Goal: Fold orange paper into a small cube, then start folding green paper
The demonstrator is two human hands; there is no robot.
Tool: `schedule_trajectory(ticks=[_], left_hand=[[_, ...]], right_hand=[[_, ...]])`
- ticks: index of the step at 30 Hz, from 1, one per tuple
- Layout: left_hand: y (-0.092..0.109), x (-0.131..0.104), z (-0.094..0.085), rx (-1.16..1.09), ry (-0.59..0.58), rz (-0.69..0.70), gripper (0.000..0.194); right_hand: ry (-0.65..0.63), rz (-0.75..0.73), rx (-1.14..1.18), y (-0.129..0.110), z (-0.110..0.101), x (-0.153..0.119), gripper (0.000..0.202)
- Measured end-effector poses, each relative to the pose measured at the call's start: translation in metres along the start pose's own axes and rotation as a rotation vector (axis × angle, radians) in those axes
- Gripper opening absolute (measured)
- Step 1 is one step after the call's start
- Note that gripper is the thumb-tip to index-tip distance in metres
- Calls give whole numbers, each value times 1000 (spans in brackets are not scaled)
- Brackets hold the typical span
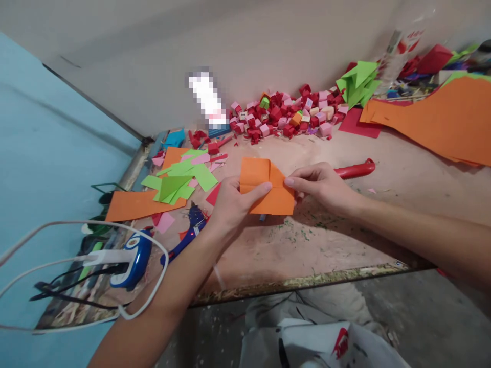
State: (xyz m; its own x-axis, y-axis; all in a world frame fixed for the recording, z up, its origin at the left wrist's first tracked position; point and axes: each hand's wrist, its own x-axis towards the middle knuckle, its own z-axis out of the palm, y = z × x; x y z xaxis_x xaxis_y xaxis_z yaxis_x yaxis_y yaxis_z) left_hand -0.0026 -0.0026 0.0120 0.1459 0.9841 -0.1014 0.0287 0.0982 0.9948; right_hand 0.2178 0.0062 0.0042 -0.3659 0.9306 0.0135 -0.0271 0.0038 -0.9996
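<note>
An orange paper square [278, 201] with crease lines is held up over the table between my two hands. My left hand [233, 202] grips its left side, the thumb lying across the front and the other fingers behind. At the paper's upper right edge, my right hand [320, 185] pinches it between thumb and fingers, where the corner looks folded or slanted. A red handle [356, 168] lies just beyond my right hand. Under my left forearm's side rests a blue glue gun [191, 234].
Small red and pink paper cubes [282, 115] are heaped along the wall. Green paper pieces [174, 186] lie at left, near a blue power socket [138, 258] with looping cables. Orange sheets [433, 120] and a clear bottle [395, 59] are at right. The table's front edge [307, 281] is close.
</note>
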Motion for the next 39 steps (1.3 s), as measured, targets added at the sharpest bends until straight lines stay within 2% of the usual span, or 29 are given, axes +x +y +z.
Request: schedule_trajectory(ticks=[11, 20, 28, 35, 39], left_hand=[[0, 0, 1, 62, 61, 83, 37], [-4, 4, -3, 77, 49, 39, 46], [-4, -5, 1, 167, -96, 44, 34], [-1, -8, 4, 268, -94, 59, 27], [0, -7, 4, 268, -156, 38, 27]], right_hand=[[3, -5, 3, 3, -2, 0, 41], [17, -44, -82, 3, 0, 0, 40], [41, -99, -49, 7, 2, -1, 24], [65, -17, 6, 11, 2, -2, 28], [81, -23, 41, 10, 4, -1, 30]])
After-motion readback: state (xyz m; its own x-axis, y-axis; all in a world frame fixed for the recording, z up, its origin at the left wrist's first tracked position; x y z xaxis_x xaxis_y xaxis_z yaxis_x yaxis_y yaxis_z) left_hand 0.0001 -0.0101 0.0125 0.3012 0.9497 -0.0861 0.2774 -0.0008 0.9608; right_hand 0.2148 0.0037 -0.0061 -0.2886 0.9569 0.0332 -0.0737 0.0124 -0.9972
